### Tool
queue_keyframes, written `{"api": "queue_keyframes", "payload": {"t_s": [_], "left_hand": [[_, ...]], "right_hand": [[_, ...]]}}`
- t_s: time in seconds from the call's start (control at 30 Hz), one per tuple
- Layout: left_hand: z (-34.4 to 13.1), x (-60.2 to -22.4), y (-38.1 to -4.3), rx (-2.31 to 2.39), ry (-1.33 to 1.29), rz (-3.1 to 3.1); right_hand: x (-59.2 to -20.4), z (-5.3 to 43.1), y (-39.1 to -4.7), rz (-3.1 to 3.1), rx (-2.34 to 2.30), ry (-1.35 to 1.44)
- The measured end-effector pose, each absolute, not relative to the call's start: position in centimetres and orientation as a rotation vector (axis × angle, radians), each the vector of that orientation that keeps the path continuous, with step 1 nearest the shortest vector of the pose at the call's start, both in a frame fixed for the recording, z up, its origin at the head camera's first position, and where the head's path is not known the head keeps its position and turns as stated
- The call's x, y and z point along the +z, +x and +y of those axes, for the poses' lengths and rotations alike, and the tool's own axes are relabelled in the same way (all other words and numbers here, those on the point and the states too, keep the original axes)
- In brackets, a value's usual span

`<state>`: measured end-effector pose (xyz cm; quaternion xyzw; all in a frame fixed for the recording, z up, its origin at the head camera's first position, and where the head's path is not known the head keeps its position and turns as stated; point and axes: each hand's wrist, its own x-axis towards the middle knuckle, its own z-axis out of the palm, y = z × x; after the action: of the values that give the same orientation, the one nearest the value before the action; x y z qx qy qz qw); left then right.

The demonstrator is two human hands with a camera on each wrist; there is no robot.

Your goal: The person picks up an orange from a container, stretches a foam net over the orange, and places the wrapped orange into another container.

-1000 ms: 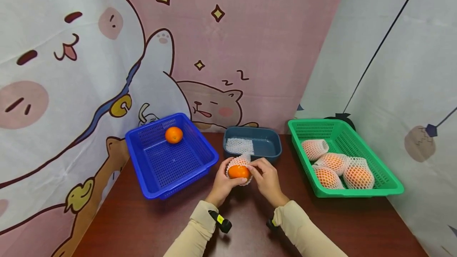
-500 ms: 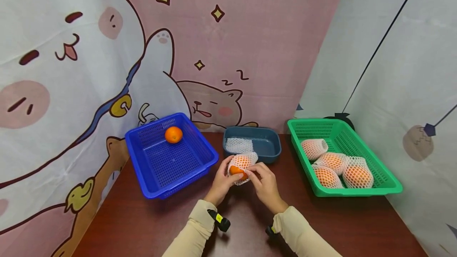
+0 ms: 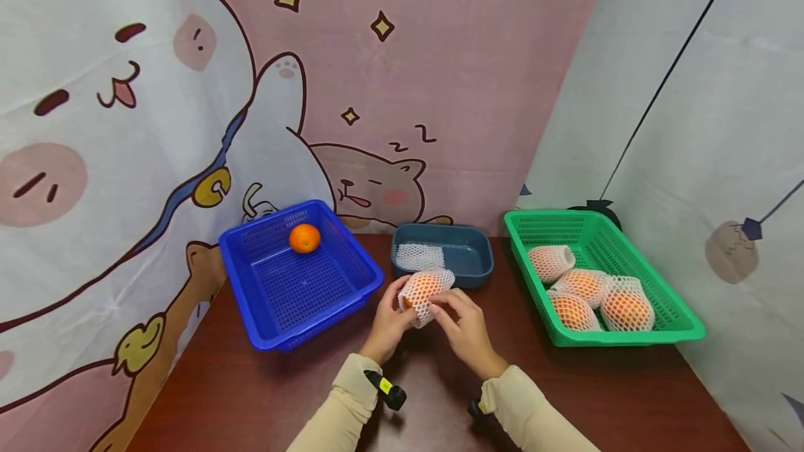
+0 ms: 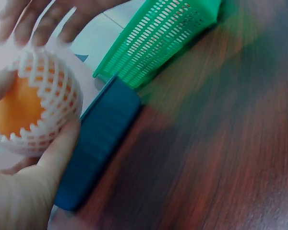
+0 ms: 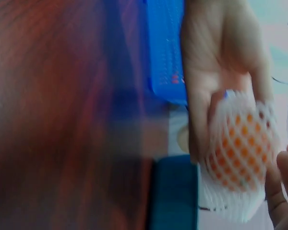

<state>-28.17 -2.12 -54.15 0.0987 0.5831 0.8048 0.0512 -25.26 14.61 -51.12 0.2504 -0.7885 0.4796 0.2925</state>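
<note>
In front of me an orange in a white foam net point(image 3: 422, 290) is held in the left hand point(image 3: 386, 330), slightly above the table. The left wrist view shows a bare patch of the orange point(image 4: 19, 108) at the net's mouth, with the left fingers around it. Beside the net is the right hand point(image 3: 463, 326), its thumb and index a little apart at the net's edge; whether they touch it is hard to tell. In the right wrist view the right fingertips point(image 5: 283, 177) appear blurred near the netted orange point(image 5: 242, 153), with no net stretched between them.
A blue basket point(image 3: 370, 283) with one bare orange point(image 3: 304, 238) stands at the left. Behind the hands lies a dark teal tray point(image 3: 474, 250) holding a flat foam net point(image 3: 419, 257). The green basket point(image 3: 678, 309) at the right contains several netted fruits point(image 3: 628, 304).
The net has come down over most of the orange, whose large bare face was exposed a second ago. The right thumb and index, pinching the net's edge before, now stand slightly apart.
</note>
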Motion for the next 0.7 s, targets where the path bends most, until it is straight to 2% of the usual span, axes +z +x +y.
{"api": "queue_keyframes", "payload": {"t_s": [0.17, 0.33, 0.53, 0.7], "left_hand": [[-2.9, -54.6, -28.0, 2.405, 0.276, 1.711], [-3.8, -54.4, -27.6, 2.347, 0.347, 1.529], [-3.8, -54.5, -27.4, 2.271, 0.475, 1.407], [-3.4, -54.6, -27.4, 2.278, 0.445, 1.429]], "right_hand": [[-49.9, 17.4, -26.2, -2.204, 1.241, 0.699], [-49.4, 19.6, -28.0, -2.49, 1.231, 0.862], [-50.2, 19.9, -28.4, -2.621, 1.426, 1.027], [-50.9, 19.2, -28.1, -2.578, 1.528, 1.027]]}}
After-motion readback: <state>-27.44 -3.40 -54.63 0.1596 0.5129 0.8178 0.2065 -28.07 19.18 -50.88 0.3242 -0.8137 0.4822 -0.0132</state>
